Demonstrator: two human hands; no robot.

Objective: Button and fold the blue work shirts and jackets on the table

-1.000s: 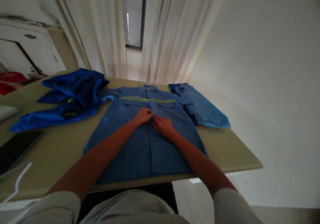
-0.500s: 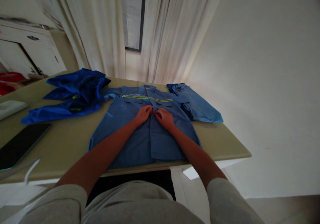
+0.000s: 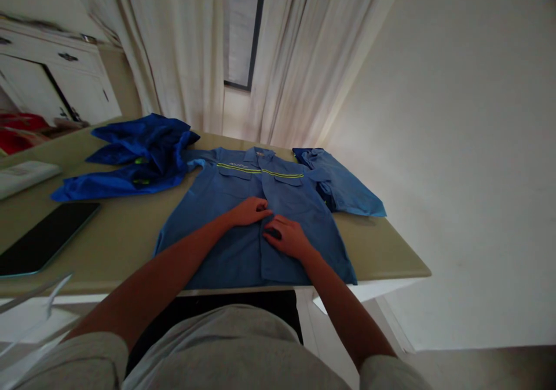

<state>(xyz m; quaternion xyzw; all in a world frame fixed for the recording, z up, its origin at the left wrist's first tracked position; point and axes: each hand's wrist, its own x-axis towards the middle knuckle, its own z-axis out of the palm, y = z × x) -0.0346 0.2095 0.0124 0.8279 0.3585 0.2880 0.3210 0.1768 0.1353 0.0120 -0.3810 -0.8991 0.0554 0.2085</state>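
Note:
A blue work shirt [image 3: 226, 204] with a yellow-green stripe across the chest lies flat, front up, on the beige table [image 3: 121, 239]. My left hand [image 3: 249, 211] rests on the shirt's front placket at mid-chest, fingers curled and pinching the cloth. My right hand [image 3: 287, 236] sits just below and to the right of it on the same placket, fingers bent and pinching the fabric edge. The shirt's right sleeve [image 3: 343, 187] is spread out toward the table's right edge.
A crumpled brighter blue garment [image 3: 134, 167] lies at the back left of the table. A dark phone [image 3: 46, 236] lies near the left front edge, with a white object [image 3: 24, 175] behind it. Curtains, a white cabinet [image 3: 52, 83] and a wall stand beyond the table.
Both hands have moved down the placket toward me, the right hand further than the left. The camera has shifted slightly.

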